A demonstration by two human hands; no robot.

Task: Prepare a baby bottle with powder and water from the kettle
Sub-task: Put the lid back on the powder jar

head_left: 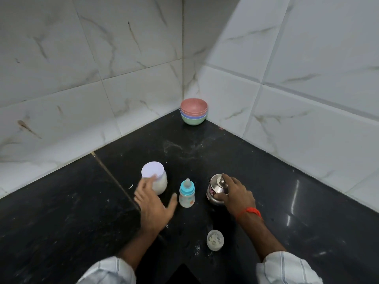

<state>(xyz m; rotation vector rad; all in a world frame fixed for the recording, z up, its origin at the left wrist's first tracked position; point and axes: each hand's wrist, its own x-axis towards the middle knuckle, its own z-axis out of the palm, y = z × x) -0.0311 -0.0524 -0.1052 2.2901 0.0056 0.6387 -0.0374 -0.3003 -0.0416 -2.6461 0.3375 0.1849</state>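
A baby bottle (pixel 186 194) with a blue collar and its teat on stands upright on the black counter (pixel 82 201). To its left is a jar of white powder (pixel 155 179) with a pale lid on. On the bottle's right stands a small steel kettle (pixel 217 187). My left hand (pixel 152 203) is spread, slightly blurred, between jar and bottle, with its fingertips at the jar's side and its thumb close to the bottle. My right hand (pixel 235 194) grips the kettle, fingers over its top and thumb on its side. The kettle's handle is hidden.
The bottle's clear cap (pixel 215 240) lies on the counter in front of the kettle. A stack of coloured bowls (pixel 194 114) sits in the far corner where the two tiled walls meet. Some white powder is scattered on the counter behind the bottle.
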